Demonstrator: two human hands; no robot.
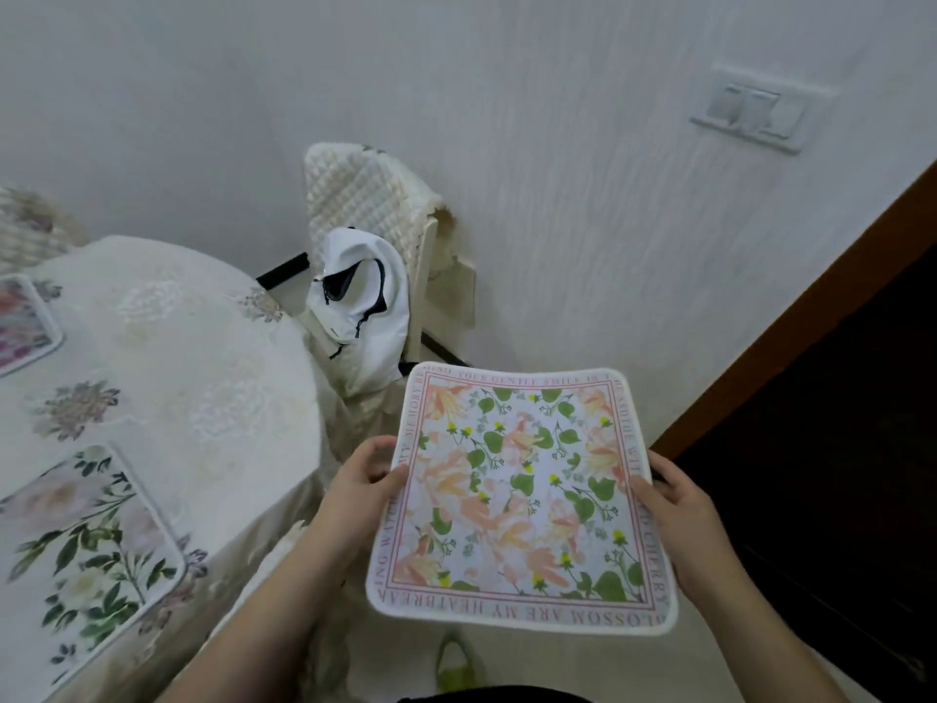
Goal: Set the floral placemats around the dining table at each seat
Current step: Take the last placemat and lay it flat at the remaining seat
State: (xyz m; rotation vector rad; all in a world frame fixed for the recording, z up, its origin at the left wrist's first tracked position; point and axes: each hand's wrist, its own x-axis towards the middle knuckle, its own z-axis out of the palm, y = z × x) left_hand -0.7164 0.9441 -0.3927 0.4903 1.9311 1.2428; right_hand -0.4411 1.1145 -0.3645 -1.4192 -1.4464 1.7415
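Note:
I hold a floral placemat (522,494) with pink and orange flowers, green leaves and a lettered border in the air, to the right of the table. My left hand (362,482) grips its left edge and my right hand (677,499) grips its right edge. The round dining table (203,357) under a cream embroidered cloth fills the left side. On it lies a placemat with white flowers and dark green leaves (86,545) at the near edge. A pink-toned placemat (23,322) lies at the far left, cut off by the frame.
A chair with a quilted cream cover (365,195) stands against the white wall beyond the table, with a white backpack (362,307) on it. A dark wooden door frame (791,317) runs along the right. A light switch panel (760,109) is on the wall.

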